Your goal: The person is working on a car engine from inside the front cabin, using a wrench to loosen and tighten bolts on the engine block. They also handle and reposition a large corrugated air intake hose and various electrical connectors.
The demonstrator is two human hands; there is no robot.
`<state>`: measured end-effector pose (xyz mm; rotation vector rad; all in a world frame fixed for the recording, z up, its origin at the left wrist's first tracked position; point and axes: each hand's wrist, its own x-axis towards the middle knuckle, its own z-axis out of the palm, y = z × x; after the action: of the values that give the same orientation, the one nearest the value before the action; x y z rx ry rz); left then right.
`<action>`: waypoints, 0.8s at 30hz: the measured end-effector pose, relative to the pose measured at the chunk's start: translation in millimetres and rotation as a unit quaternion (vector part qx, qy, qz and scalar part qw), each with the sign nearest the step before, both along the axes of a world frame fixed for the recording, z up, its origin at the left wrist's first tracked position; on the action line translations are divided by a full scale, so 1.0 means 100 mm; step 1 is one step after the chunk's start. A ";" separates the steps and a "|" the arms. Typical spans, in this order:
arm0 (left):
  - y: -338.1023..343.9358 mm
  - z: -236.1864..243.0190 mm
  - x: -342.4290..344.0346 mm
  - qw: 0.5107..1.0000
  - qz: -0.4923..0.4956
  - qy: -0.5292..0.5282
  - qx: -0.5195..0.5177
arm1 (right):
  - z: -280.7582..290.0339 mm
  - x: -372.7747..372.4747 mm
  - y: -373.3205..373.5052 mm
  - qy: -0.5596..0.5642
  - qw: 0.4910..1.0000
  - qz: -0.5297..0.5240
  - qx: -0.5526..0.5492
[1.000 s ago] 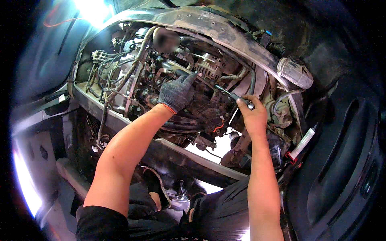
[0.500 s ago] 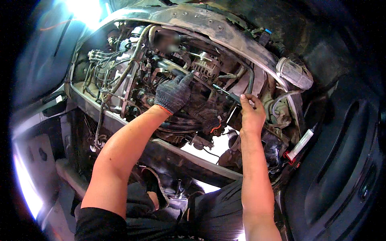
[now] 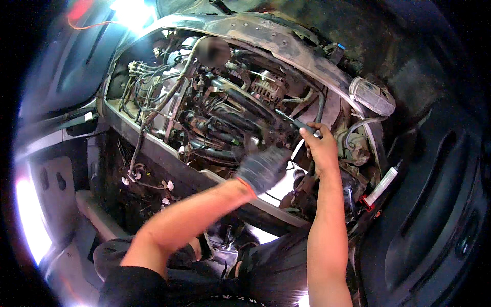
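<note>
My left hand, in a dark knit glove with an orange cuff, is low over the engine bay, smeared by motion; I cannot tell what, if anything, it holds or touches. Bare fingers of my right hand grip a black-handled ratchet, whose slim shiny shaft points up-left toward the engine below the alternator. Dark hoses and pipes cross the engine between my left hand and the alternator.
A rusty metal frame arches behind the engine. Bundled cables run at left. A silver canister sits upper right, a white tube right of my forearm. Dark molded panels flank the bay, and a bright lamp shines upper left.
My left hand has moved down and right, away from the area beside the alternator, uncovering the pipes there. My right hand still holds the ratchet in nearly the same place.
</note>
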<state>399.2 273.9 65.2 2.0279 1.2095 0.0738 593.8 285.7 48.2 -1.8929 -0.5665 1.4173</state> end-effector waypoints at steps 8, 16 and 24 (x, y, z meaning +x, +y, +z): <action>-0.14 -0.51 0.46 0.952 -0.084 -0.256 -0.148 | -0.17 -0.07 0.04 0.110 0.986 -0.117 0.041; -0.06 -0.22 0.51 0.796 0.113 -0.219 -0.553 | -0.05 0.07 0.11 0.203 0.978 -0.052 -0.004; -0.25 -0.59 0.60 0.953 -0.054 -0.277 -0.113 | -0.10 -0.08 0.12 0.122 0.986 -0.106 0.036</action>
<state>458.7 249.0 6.6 1.7054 0.7153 0.4049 585.8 297.2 37.9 -1.6387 -0.2843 1.4413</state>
